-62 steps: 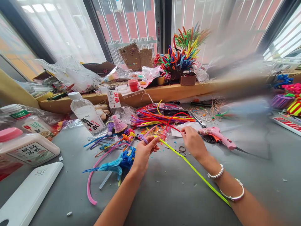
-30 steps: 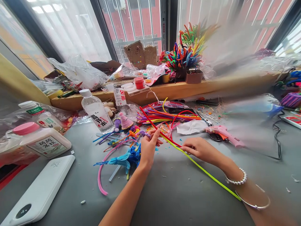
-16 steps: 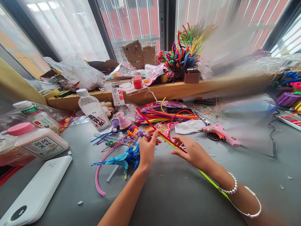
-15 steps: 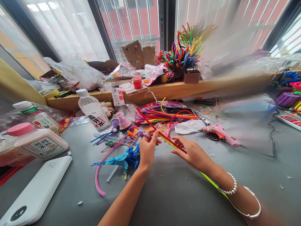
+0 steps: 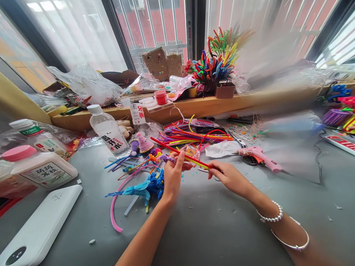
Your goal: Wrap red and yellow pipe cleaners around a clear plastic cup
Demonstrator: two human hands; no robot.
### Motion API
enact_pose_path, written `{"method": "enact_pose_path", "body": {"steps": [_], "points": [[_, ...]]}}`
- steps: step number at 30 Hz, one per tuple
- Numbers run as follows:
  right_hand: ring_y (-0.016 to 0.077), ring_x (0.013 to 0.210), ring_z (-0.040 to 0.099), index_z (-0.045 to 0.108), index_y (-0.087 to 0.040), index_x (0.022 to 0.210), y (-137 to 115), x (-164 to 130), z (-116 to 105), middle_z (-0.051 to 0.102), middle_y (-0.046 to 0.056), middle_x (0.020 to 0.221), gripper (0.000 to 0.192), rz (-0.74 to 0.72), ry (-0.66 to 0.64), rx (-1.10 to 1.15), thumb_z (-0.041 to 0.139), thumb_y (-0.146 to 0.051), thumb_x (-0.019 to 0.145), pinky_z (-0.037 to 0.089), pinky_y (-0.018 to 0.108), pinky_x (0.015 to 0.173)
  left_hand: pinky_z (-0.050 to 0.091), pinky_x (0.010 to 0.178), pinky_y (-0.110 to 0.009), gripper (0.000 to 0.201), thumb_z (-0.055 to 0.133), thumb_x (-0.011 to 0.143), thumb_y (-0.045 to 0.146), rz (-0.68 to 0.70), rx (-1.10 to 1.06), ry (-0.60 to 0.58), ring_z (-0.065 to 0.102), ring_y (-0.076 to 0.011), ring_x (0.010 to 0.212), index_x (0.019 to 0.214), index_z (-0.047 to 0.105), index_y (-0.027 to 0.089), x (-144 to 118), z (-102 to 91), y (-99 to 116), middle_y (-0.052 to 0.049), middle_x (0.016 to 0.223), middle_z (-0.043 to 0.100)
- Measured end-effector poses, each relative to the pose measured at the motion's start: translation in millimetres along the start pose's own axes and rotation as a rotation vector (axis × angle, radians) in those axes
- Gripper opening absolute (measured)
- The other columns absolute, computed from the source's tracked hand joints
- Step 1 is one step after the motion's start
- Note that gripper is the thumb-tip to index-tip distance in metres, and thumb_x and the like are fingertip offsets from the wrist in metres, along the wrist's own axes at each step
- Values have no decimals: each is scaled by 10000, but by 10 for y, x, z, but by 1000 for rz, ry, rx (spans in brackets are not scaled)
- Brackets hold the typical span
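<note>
My left hand (image 5: 172,173) pinches a red pipe cleaner (image 5: 166,145) and a yellow-green pipe cleaner (image 5: 200,163) together above the grey table. My right hand (image 5: 227,176) grips the same two stems a little further right. The red stem sticks out up and left past my left hand. A pile of coloured pipe cleaners (image 5: 194,136) lies just behind my hands. A small clear packet (image 5: 190,151) sits right behind the stems.
A pink glue gun (image 5: 259,156) lies at right, with white paper (image 5: 220,149) beside it. Blue and pink pipe-cleaner pieces (image 5: 138,186) lie left of my hands. At left stand a water bottle (image 5: 107,132), a pink-lidded jar (image 5: 39,168) and a white power bank (image 5: 36,229). The window ledge (image 5: 249,101) holds clutter.
A red pipe cleaner has joined the yellow-green one between my hands. My right hand slid along the stems and now grips them closer in; the long green tail by my right arm is out of sight.
</note>
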State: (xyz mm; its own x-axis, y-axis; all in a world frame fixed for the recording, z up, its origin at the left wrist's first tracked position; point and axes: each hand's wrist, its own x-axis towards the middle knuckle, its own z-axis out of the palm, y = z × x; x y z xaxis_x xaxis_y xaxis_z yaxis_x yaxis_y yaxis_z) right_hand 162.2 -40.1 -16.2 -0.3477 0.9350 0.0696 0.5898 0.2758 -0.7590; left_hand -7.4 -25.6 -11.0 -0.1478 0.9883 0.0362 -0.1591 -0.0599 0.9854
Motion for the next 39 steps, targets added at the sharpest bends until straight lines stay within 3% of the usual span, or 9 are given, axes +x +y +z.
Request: {"method": "enact_pose_path", "body": {"steps": [11,24,32,39], "points": [[98,591,450,554,-171,738,-12,-22,-28,590,-7,698,225,10,-40,-16,372,-241,850,317,224,571,492,517,-234,304,566,697,463,-7,-7,0,642,-150,546,776,503,177,8,-16,-20,6,653,645],[93,571,456,564,-174,723,-27,-36,-28,591,-9,686,242,-8,-50,1,394,-286,854,314,215,544,476,478,-220,276,566,710,431,3,27,36,629,-145,501,777,556,164,-1,-13,-16,17,579,616],[101,575,489,557,-185,885,-2,-26,-15,617,-10,696,295,-47,88,38,394,-429,852,328,215,535,476,475,-223,285,556,715,438,25,19,39,625,-145,497,783,555,162,-3,-17,-22,15,577,618],[108,577,488,544,-182,646,10,-7,-24,580,-7,622,328,-81,81,-120,378,-360,866,325,221,550,467,484,-218,268,595,685,407,-28,-53,63,615,-137,476,797,565,166,-21,-6,-17,35,534,592]]}}
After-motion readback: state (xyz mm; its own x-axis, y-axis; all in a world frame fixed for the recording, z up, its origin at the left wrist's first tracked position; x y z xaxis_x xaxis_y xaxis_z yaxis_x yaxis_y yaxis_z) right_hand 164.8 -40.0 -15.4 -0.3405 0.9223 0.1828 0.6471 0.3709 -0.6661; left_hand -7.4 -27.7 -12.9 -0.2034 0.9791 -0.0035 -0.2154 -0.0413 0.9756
